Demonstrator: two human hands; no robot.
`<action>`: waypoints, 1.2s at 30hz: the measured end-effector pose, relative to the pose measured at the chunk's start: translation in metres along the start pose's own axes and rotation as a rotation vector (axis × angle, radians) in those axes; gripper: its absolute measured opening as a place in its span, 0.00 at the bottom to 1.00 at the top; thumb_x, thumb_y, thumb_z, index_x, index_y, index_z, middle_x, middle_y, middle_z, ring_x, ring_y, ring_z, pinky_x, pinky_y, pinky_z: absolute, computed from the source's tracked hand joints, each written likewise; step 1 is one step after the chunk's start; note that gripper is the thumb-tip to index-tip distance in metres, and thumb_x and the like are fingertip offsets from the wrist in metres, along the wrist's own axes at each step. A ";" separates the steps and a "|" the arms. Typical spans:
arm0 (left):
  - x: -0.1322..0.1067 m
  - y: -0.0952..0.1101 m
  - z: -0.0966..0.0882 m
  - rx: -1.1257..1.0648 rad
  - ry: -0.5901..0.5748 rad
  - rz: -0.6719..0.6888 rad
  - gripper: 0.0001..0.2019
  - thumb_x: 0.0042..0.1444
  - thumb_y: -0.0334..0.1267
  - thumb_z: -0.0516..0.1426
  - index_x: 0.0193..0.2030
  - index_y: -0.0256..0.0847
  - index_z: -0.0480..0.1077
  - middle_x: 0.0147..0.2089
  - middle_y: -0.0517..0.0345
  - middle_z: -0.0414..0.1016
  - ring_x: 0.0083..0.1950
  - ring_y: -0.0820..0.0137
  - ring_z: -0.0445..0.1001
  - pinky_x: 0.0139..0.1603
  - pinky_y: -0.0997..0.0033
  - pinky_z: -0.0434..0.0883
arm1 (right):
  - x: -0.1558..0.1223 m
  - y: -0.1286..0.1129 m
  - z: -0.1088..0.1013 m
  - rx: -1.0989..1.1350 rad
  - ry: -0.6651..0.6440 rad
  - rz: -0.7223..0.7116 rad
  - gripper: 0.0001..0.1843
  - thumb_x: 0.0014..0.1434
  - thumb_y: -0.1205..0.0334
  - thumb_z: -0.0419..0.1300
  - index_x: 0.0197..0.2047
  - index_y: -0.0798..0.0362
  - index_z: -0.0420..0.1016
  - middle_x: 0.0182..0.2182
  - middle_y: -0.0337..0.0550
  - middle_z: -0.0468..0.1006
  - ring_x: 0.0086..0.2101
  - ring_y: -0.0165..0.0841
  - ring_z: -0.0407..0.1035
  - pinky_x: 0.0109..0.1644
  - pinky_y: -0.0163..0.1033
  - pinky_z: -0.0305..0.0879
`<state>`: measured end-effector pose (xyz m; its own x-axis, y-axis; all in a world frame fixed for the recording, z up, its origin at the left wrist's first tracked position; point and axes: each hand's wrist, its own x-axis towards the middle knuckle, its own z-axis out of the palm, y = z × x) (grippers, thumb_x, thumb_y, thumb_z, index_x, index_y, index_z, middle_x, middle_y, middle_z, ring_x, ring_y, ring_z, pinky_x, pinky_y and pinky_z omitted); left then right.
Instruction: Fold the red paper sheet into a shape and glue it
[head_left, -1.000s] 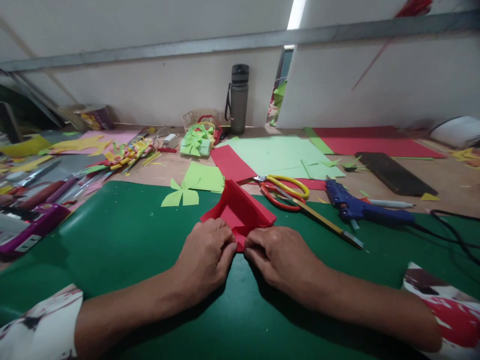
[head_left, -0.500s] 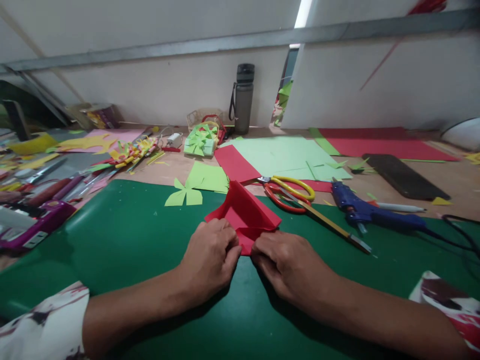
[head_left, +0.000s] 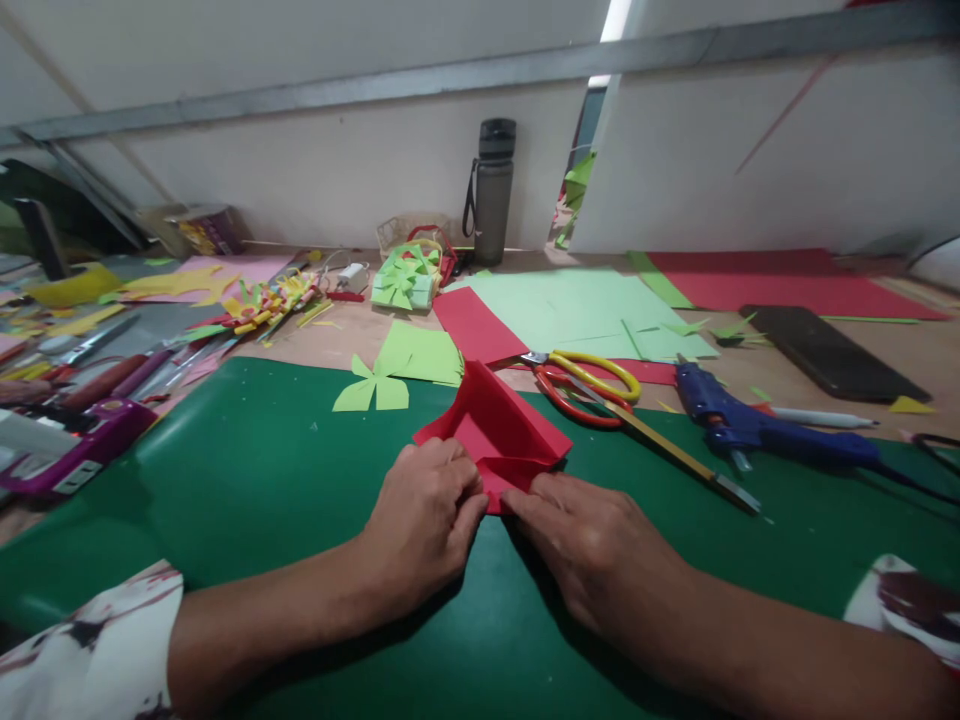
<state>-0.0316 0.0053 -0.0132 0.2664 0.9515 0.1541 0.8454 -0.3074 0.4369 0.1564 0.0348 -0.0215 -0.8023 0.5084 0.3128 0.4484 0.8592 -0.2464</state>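
A partly folded red paper (head_left: 496, 427) lies on the green cutting mat (head_left: 247, 470), its far flaps standing up. My left hand (head_left: 426, 520) rests curled on the paper's near left corner, fingers pressed together on the fold. My right hand (head_left: 592, 545) lies on the near right edge, fingers extended and pressing the paper down. Both hands meet at the paper's near tip. My forearms cross the mat from the bottom corners.
Yellow and red scissors (head_left: 581, 385) and a blue glue gun (head_left: 750, 425) lie just right of the paper. Light green sheets (head_left: 577, 305), a green cut-out (head_left: 371, 390), a grey bottle (head_left: 493, 190), a black phone (head_left: 829, 352) and a cluttered tool pile (head_left: 90, 390) surround the mat.
My right hand's fingers have stretched forward along the paper's near right edge. The left hand stays on the near left corner. The view has shifted slightly.
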 end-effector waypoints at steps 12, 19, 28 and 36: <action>0.000 -0.001 0.000 0.015 0.002 0.018 0.10 0.61 0.32 0.51 0.27 0.38 0.62 0.33 0.56 0.67 0.36 0.66 0.63 0.38 0.66 0.59 | 0.001 -0.002 -0.002 -0.045 0.057 -0.045 0.15 0.61 0.73 0.46 0.43 0.58 0.73 0.27 0.46 0.72 0.27 0.34 0.62 0.30 0.38 0.55; -0.001 -0.001 0.000 -0.005 0.000 0.019 0.10 0.60 0.31 0.51 0.27 0.39 0.61 0.32 0.57 0.67 0.36 0.67 0.63 0.38 0.65 0.59 | 0.000 -0.004 0.001 -0.157 0.129 -0.123 0.15 0.61 0.73 0.48 0.40 0.59 0.75 0.26 0.46 0.72 0.26 0.34 0.62 0.28 0.39 0.55; -0.014 -0.011 -0.003 -0.070 0.041 0.056 0.05 0.60 0.29 0.49 0.34 0.39 0.62 0.34 0.56 0.68 0.35 0.67 0.63 0.36 0.67 0.62 | -0.001 -0.005 -0.003 -0.195 -0.048 -0.113 0.12 0.58 0.74 0.52 0.42 0.57 0.74 0.32 0.47 0.75 0.31 0.35 0.65 0.31 0.39 0.59; -0.025 -0.009 -0.009 0.135 -0.072 0.296 0.10 0.65 0.36 0.46 0.41 0.39 0.68 0.40 0.51 0.69 0.39 0.63 0.63 0.41 0.61 0.64 | -0.001 -0.006 -0.005 -0.198 -0.110 -0.130 0.12 0.54 0.72 0.57 0.44 0.59 0.73 0.33 0.47 0.75 0.31 0.36 0.65 0.30 0.40 0.59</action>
<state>-0.0503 -0.0160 -0.0127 0.5378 0.8210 0.1915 0.7787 -0.5708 0.2605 0.1565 0.0295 -0.0155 -0.8915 0.3926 0.2258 0.3982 0.9170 -0.0225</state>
